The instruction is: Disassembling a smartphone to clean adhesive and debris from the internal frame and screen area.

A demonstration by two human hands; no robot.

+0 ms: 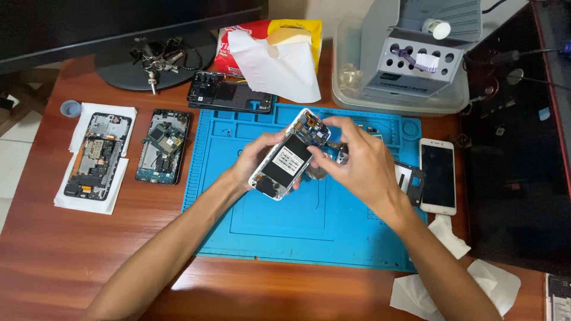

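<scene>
Centre of frame, above the blue mat: the left hand is cradling an opened phone from beneath, fingers wrapped round its lower-left edge. The phone is lying tilted, back cover off, white frame showing, black battery with a white label filling the middle, and circuit board exposed at the upper end. The right hand is pinching at that upper end with fingertips drawn close together; whether they are gripping a small part is unclear. At left, two more stripped phones are lying on the table.
</scene>
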